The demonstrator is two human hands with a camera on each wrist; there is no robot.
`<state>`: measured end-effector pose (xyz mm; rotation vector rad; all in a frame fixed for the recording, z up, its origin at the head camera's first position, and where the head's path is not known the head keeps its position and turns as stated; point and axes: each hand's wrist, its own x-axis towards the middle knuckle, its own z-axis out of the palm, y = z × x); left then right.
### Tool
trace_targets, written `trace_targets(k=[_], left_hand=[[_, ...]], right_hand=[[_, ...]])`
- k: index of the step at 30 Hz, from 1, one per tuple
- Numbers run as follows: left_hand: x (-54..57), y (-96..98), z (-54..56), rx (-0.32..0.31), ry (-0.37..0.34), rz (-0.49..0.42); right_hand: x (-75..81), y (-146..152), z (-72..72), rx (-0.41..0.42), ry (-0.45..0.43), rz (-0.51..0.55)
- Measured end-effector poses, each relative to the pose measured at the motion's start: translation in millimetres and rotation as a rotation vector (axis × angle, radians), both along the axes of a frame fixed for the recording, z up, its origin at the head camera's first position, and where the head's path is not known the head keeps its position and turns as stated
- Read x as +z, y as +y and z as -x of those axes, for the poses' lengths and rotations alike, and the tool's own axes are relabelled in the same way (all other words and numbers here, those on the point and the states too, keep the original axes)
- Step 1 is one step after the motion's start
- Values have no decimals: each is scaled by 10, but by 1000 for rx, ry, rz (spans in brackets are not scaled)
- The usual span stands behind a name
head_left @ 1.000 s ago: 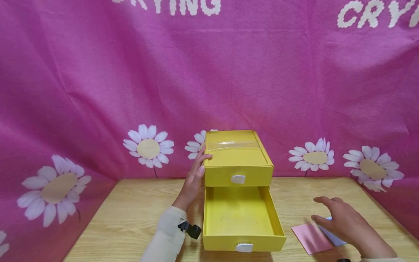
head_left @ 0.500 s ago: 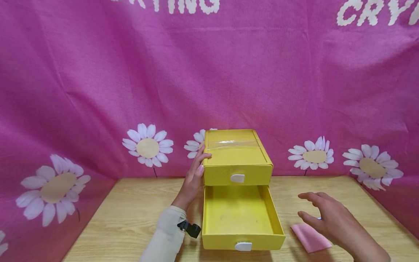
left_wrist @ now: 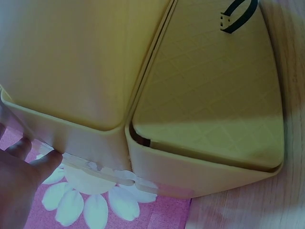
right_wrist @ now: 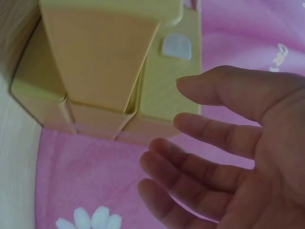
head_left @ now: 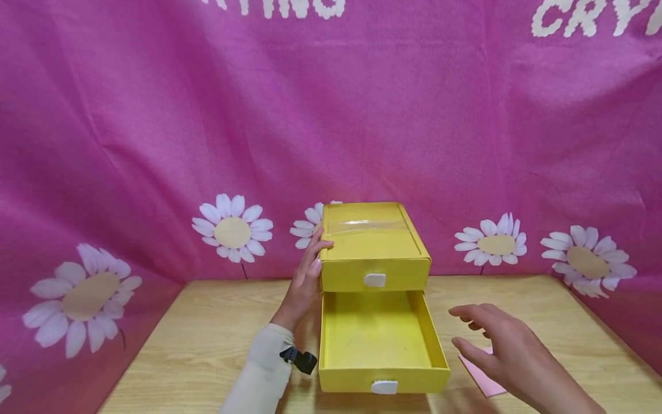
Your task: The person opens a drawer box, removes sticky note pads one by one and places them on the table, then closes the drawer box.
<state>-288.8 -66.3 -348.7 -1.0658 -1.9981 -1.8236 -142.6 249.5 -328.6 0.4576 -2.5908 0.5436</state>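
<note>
A yellow two-tier drawer unit (head_left: 376, 244) stands on the wooden table. Its lower drawer (head_left: 380, 333) is pulled out toward me and bare inside; the upper one (head_left: 341, 279) is closed. My left hand (head_left: 302, 287) rests against the unit's left side, fingertips at the top edge. In the left wrist view, the fingers (left_wrist: 47, 164) touch the yellow wall. Right of the pulled-out drawer, my right hand (head_left: 501, 348) hovers, fingers spread and gently bent, holding nothing. Beneath it lies a pink paper square (head_left: 481, 379), partly covered by the hand.
A magenta cloth (head_left: 393, 115) with white daisies hangs behind and beside the table (head_left: 217, 339). White tabs (head_left: 385, 387) serve as drawer handles. A black strap (head_left: 300, 360) circles my left wrist.
My right hand has shifted left toward the pulled-out drawer, above the pink paper. The blue paper seen earlier is now hidden behind it. My left hand keeps its place.
</note>
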Motion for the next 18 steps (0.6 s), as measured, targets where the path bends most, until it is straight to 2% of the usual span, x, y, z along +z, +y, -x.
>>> trace_targets(k=[3, 7, 13, 18], left_hand=[[0, -7, 10, -1, 0, -2], [-8, -7, 4, -4, -10, -2], [-14, 0, 15, -2, -13, 6], [-14, -2, 11, -3, -11, 1]], right_hand=[[51, -66, -41, -3, -59, -1], [65, -125, -94, 0, -74, -1], [58, -208, -143, 37, -50, -2], [32, -307, -190, 111, 37, -15]])
